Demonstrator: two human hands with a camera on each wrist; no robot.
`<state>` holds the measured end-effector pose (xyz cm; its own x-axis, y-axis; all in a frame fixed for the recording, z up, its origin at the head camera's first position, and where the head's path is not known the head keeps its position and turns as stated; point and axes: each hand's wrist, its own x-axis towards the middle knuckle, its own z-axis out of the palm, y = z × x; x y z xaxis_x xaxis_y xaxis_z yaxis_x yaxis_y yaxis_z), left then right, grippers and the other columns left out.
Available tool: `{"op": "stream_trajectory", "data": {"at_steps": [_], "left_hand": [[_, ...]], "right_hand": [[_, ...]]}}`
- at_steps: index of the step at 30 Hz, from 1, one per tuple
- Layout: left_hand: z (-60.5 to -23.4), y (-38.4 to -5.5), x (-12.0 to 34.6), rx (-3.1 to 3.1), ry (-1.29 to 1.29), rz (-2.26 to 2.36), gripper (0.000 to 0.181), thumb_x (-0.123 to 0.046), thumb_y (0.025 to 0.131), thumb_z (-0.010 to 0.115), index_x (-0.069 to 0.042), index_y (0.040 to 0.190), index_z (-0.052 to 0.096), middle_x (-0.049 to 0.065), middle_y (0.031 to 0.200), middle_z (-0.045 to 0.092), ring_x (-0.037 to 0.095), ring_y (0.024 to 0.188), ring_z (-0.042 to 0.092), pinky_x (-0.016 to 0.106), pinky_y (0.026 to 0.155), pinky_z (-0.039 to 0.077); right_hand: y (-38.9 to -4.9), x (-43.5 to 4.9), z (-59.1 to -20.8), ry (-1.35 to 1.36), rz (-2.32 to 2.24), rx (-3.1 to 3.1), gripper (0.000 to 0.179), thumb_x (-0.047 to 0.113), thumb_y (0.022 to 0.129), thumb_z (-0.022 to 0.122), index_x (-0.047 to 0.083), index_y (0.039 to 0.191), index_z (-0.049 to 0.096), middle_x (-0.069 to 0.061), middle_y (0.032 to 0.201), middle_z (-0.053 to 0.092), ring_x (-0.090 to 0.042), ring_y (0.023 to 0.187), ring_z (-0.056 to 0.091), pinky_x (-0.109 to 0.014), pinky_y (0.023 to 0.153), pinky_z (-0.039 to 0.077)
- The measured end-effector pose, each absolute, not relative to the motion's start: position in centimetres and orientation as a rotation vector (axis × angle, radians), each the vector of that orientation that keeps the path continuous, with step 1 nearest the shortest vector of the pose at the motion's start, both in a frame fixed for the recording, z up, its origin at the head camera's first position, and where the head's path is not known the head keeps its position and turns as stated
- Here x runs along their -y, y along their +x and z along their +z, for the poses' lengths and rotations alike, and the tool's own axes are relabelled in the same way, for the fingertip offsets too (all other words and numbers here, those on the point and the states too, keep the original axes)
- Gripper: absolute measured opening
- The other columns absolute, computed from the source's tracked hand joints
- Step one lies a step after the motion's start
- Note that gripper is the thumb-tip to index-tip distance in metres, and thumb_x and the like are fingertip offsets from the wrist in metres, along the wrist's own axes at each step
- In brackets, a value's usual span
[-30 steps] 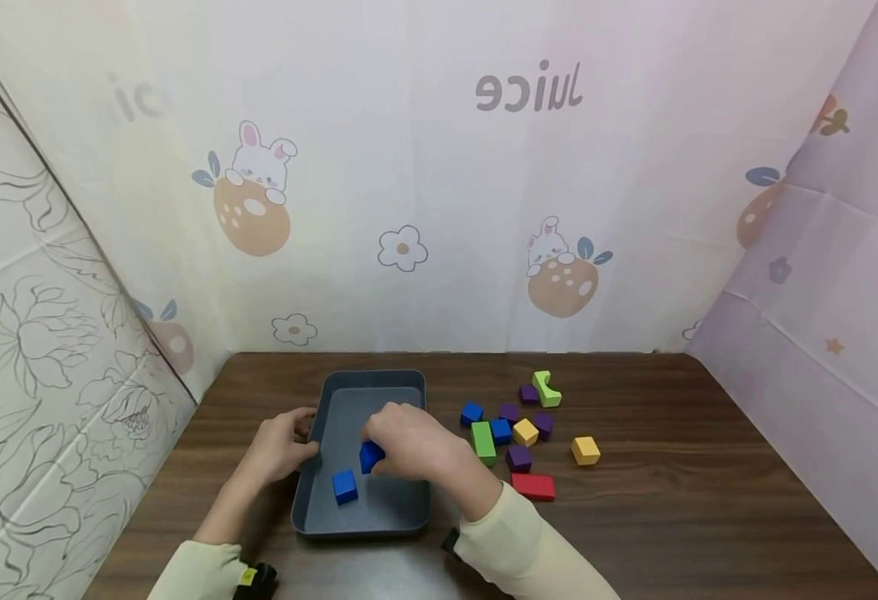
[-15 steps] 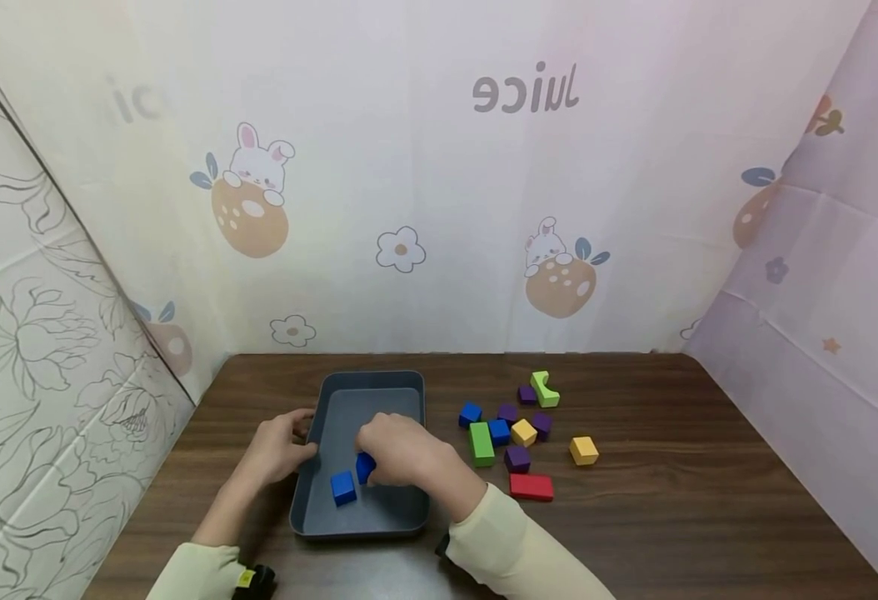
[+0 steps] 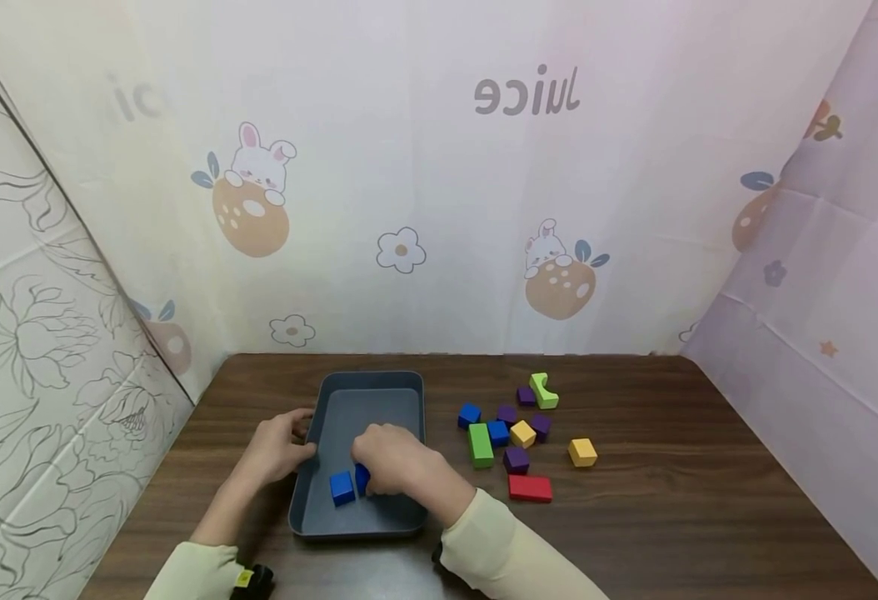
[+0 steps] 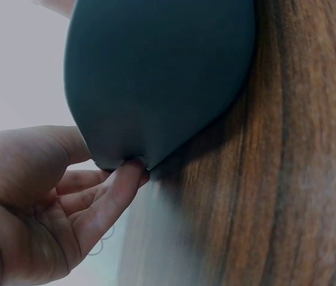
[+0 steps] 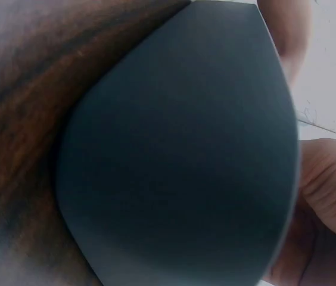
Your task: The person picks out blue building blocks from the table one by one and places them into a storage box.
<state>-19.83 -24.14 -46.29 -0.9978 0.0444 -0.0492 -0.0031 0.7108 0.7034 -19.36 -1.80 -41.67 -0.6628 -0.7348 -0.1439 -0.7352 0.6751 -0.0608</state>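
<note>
Block [image 3: 361, 480], blue and mostly covered by the right hand [image 3: 394, 458], is inside the grey tray [image 3: 367, 408], between the hands. The right hand's fingers are curled round it; only a narrow upright strip shows, on the side toward the left hand [image 3: 277, 446], so its long axis cannot be told, nor whether it touches the tray floor.

The tray's long axis runs away from the person. The left hand grips its left side, thumb at the rim, a fingertip against the outer wall. Also inside, just left of the right hand's fingers, rests a blue cube [image 3: 342, 488], turned slightly askew to the walls.

Right of the right hand, on the wooden surface [image 3: 671, 517], lie two more blue cubes, four purple cubes [image 3: 516, 459], a yellow cube [image 3: 523, 433] among them, and a green block [image 3: 480, 446] pointing away from the person. A red block [image 3: 530, 488] lies crosswise nearer the right forearm; a notched lime piece [image 3: 544, 391] sits farthest off, and another yellow cube stands apart, farther right.
</note>
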Motion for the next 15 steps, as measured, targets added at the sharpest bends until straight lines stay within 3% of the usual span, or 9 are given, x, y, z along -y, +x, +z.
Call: {"op": "stream_trajectory", "data": {"at_steps": [15], "left_hand": [[-46.45,-19.96,24.17,-2.837,0.014,1.172,0.058,0.000,0.089,0.074,0.007,0.145,0.057,0.021,0.109,0.069,0.018,0.066,0.071,0.035,0.058,0.063]], "right_hand": [[-19.52,2.05,-42.63,-1.188,0.002,-2.727,0.020,0.028,0.082,0.094,0.018,0.092,0.079,0.008,0.075,0.063,-0.006,0.066,0.053,-0.021,0.057,0.047]]}}
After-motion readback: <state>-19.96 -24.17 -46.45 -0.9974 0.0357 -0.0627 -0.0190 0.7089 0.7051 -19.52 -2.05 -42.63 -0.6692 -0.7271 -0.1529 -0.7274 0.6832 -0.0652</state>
